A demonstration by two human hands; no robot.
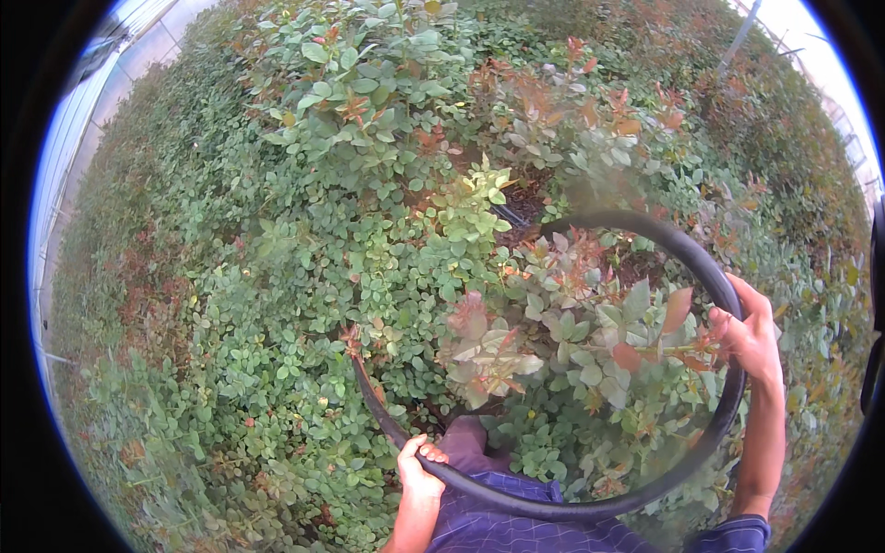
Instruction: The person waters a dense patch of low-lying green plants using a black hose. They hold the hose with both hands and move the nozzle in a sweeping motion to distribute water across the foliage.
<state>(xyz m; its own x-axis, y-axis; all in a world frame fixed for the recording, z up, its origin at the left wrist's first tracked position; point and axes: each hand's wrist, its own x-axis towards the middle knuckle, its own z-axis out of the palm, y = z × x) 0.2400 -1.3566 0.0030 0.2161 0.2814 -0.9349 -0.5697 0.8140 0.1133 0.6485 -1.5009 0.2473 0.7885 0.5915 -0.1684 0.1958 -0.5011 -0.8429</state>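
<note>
A thick black hose curves in a wide loop before my body, over leafy rose bushes. Near my waist, my left hand is closed around its lower left stretch; beyond it one part runs up to reddish leaves. My right hand grips the right side of the loop, with a reddish leafy shoot against the fingers. From there the hose bends over the top and drops towards a gap in the foliage, where its far part is hidden by leaves.
Dense bushes surround me on all sides. Thin dark tubes lie on brown ground in a gap ahead. A pale greenhouse wall stands at the far left, and a slanting post rises at the upper right.
</note>
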